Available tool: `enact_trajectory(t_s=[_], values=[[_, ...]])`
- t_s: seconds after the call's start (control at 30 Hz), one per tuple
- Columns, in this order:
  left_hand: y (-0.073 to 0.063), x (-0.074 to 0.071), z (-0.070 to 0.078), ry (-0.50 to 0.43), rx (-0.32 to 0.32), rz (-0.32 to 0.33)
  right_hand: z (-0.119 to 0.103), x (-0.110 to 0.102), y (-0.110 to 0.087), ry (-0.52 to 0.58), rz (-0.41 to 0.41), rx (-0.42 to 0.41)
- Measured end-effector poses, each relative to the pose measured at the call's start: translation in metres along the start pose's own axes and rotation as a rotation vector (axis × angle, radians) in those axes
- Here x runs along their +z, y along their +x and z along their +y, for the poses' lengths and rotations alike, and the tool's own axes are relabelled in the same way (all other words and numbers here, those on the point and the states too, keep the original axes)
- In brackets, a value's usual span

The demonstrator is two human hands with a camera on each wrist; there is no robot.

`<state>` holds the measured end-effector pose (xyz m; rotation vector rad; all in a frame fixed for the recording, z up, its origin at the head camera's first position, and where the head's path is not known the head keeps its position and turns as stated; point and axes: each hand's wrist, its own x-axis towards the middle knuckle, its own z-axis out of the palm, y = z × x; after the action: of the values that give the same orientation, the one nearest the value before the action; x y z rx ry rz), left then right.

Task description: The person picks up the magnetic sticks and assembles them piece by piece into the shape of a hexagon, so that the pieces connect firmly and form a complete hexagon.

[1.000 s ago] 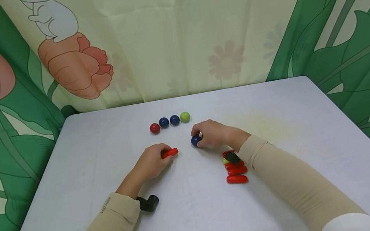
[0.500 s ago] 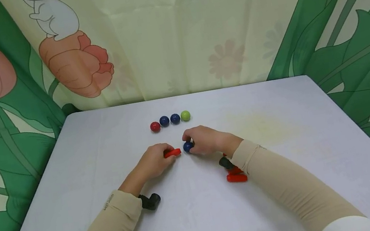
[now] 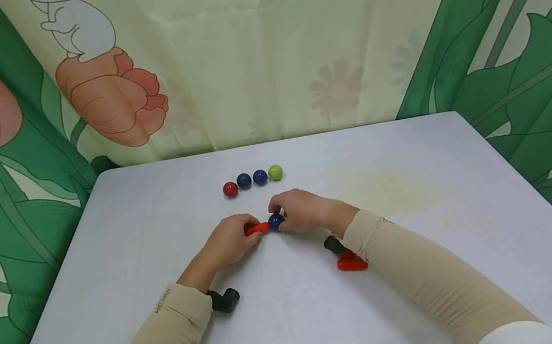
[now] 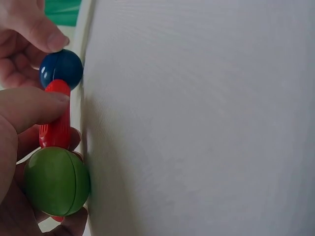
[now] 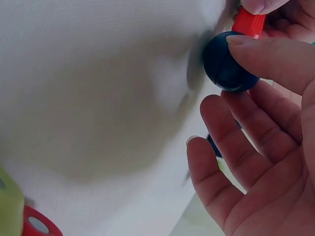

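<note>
My left hand (image 3: 227, 241) pinches a red ribbed rod (image 3: 257, 229) between thumb and fingers. In the left wrist view, a green ball (image 4: 57, 182) sits at the rod's near end, within the curl of that hand, with a bit of red showing past it. My right hand (image 3: 304, 210) holds a blue ball (image 3: 276, 222) between thumb and fingertips, its other fingers spread loosely in the right wrist view. The blue ball (image 4: 61, 69) meets the rod's far end. The green ball is hidden by the left hand in the head view.
Farther back stand a red ball (image 3: 230, 189), two blue balls, one a blue ball (image 3: 260, 177), and a lime ball (image 3: 275, 172) in a row. Below my right wrist lies a red rod (image 3: 352, 264), with more red partly covered by the sleeve. The white table (image 3: 291, 327) ends at a patterned curtain.
My right hand has moved left with the blue ball, closing the gap to the red rod until they touch. The left hand has shifted only slightly rightward, still holding the rod.
</note>
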<state>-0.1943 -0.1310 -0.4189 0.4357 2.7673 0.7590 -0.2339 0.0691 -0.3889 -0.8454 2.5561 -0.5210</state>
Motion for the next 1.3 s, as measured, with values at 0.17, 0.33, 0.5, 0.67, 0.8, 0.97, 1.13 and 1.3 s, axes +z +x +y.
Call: enact_trajectory(t_s=[0.17,0.33,0.5,0.67,0.8,0.97,1.13,1.3], values=[[0.000,0.000,0.000,0.004,-0.008,0.001,0.001,-0.002,-0.002,0.006,-0.005,0.019],[-0.001,-0.002,0.002,-0.001,-0.009,-0.001,0.007,-0.008,-0.010,0.035,-0.003,0.041],[0.000,-0.002,0.005,0.012,-0.021,-0.012,0.020,-0.019,-0.029,0.070,0.025,0.102],[0.003,-0.001,0.007,0.028,-0.014,-0.005,0.035,-0.026,-0.050,0.092,0.054,0.156],[0.006,-0.001,0.011,0.029,0.004,0.002,0.049,-0.026,-0.065,0.104,0.067,0.183],[0.009,-0.001,0.019,-0.014,-0.002,-0.010,0.065,-0.022,-0.081,0.156,0.067,0.234],[0.011,0.002,0.023,-0.022,0.000,-0.021,0.075,-0.018,-0.094,0.171,0.075,0.269],[0.012,0.005,0.022,0.010,0.015,-0.017,0.081,-0.015,-0.102,0.157,0.074,0.253]])
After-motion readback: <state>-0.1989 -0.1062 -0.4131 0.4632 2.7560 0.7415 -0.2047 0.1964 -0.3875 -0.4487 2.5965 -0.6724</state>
